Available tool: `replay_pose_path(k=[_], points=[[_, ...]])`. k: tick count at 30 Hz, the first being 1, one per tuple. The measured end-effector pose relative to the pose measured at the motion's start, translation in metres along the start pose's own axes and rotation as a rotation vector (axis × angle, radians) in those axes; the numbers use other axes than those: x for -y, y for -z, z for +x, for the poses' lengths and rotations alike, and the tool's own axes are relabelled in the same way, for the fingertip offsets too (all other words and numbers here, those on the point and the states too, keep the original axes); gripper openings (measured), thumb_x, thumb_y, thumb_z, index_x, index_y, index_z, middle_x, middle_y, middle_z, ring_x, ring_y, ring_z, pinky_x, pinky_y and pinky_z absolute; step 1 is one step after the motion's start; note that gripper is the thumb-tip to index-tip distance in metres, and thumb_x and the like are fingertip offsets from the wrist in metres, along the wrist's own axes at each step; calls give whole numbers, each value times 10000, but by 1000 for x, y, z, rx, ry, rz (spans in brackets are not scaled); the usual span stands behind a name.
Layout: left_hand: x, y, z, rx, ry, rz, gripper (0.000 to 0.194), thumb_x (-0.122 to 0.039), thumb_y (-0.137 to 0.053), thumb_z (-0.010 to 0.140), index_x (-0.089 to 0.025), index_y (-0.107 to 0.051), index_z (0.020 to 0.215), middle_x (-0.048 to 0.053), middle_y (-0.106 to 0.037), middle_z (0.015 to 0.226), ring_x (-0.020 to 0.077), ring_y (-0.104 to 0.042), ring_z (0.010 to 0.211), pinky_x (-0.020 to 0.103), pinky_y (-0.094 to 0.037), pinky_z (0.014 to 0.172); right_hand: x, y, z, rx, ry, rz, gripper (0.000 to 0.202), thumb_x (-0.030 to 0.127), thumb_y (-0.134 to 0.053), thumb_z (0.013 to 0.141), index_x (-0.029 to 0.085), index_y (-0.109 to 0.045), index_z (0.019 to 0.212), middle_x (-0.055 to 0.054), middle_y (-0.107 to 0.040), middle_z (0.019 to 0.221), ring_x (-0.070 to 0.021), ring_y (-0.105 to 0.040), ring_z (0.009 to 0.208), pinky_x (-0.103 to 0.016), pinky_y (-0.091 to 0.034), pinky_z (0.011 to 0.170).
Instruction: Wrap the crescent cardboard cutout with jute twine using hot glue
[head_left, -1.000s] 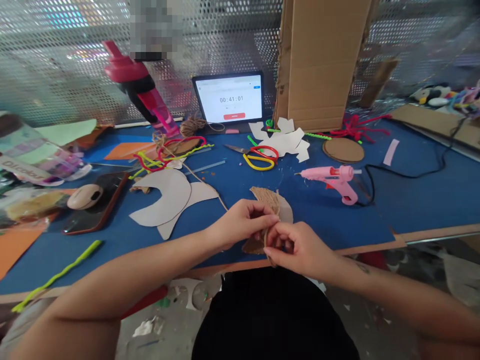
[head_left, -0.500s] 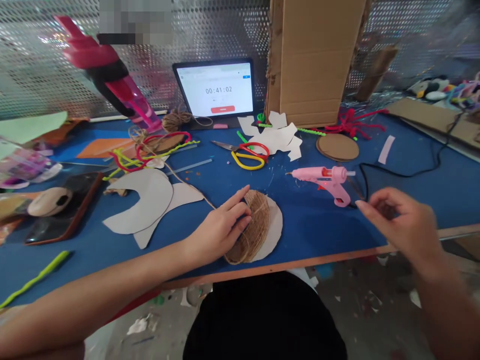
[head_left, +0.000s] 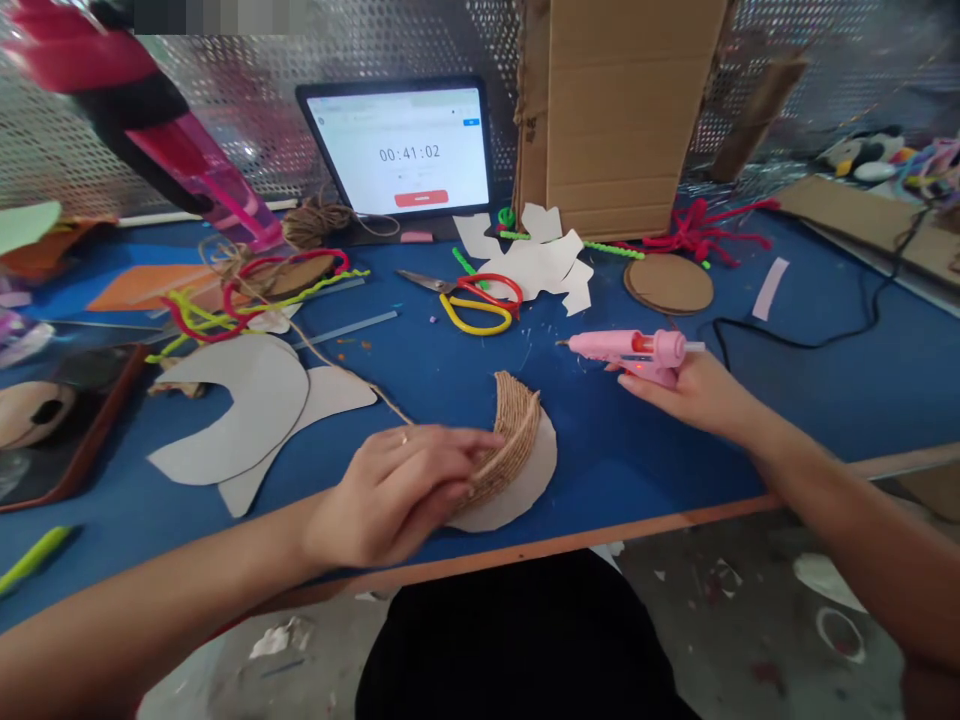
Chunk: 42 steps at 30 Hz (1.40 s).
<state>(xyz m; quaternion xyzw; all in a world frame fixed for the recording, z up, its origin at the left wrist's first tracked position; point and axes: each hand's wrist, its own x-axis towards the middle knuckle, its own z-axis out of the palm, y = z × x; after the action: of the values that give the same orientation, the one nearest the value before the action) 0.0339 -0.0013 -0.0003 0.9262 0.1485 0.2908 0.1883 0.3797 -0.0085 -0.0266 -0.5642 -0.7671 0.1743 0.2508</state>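
Note:
My right hand [head_left: 694,390] is wrapped round the handle of a pink hot glue gun [head_left: 622,347], whose nozzle points left toward a white cardboard disc. Jute twine rows [head_left: 514,410] cover part of that white disc [head_left: 536,475], which lies near the table's front edge. Over its left side, my left hand [head_left: 420,480] is closed, fingertips pinching a strand of twine [head_left: 517,435] that crosses the rows. The fingers hide part of the disc. From behind the hand, loose twine runs back to the left.
Red-and-yellow scissors [head_left: 480,303], white paper scraps [head_left: 536,265] and brown cardboard circles [head_left: 667,283] lie behind the disc. Curved white cutouts [head_left: 247,410] are at left. A tablet [head_left: 397,150], a pink bottle [head_left: 180,150] and a cardboard box [head_left: 622,120] stand behind. A black cord [head_left: 817,347] trails right.
My right hand has moved left and taken hold of the glue gun, shifting it slightly. My left hand has turned from resting on the twine to pinching a strand. The view has shifted.

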Motion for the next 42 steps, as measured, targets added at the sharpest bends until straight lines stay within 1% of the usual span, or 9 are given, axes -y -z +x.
replay_pose_path(k=[2,5,7,10,14,18,31,35,42], points=[[-2,3,-5,13,-150,6,151,-104,-495,862,-201,-515,975,137,-710,1089,171,-712,858,253,-590,689,5,2,-2,-41,-21,22,246,404,-589,840,244,-702,988,-40,-732,933,-236,-695,855,-390,-563,789],[-2,-3,-7,147,-268,129,106,-121,-482,895,-171,-576,899,150,-694,1137,221,-675,1053,333,-570,928,19,8,-12,-55,-26,84,216,374,-595,836,226,-693,959,-45,-729,895,-224,-694,817,-356,-572,733],[0,-12,-8,241,-260,181,178,-131,-454,922,-149,-612,843,154,-629,1255,272,-526,1269,443,-432,1102,29,12,-20,11,2,111,184,336,-602,841,241,-677,979,-38,-727,912,-212,-693,831,-334,-572,737],[5,-24,-10,302,-210,163,218,-137,-437,936,-126,-637,849,185,-471,1418,329,-316,1401,552,-272,1159,42,12,-32,131,-2,120,194,305,-586,855,262,-660,1029,-23,-721,869,-206,-693,804,-307,-576,678],[10,-30,-14,392,-157,139,235,-128,-409,940,-113,-639,985,223,-383,1467,340,-285,1409,518,-329,1142,51,6,-42,219,-112,153,120,312,-559,865,242,-655,887,-2,-643,657,-193,-662,664,-275,-529,509],[8,-33,-17,349,-103,124,310,-113,-339,952,-113,-644,1010,216,-376,1474,329,-296,1408,505,-337,1147,54,3,-43,221,-144,149,134,306,-567,857,230,-620,760,0,-594,609,-185,-639,653,-280,-530,541],[9,-40,-21,311,-118,137,316,-137,-321,952,-121,-636,975,221,-385,1468,331,-297,1410,521,-345,1141,57,-1,-40,201,-65,11,87,281,-573,861,231,-604,797,-10,-632,689,-158,-597,590,-290,-477,521],[6,-39,-21,326,-77,136,351,-133,-289,965,-125,-637,1009,206,-389,1471,311,-283,1419,503,-318,1161,63,0,-37,187,33,-25,156,291,-521,893,255,-531,742,1,-577,619,-154,-549,522,-301,-442,468],[5,-39,-20,312,-61,88,361,-125,-271,984,-106,-630,1008,217,-380,1471,314,-274,1421,506,-308,1159,69,4,-35,221,85,-77,267,255,-371,953,256,-583,790,4,-584,630,-148,-533,525,-302,-445,502]])
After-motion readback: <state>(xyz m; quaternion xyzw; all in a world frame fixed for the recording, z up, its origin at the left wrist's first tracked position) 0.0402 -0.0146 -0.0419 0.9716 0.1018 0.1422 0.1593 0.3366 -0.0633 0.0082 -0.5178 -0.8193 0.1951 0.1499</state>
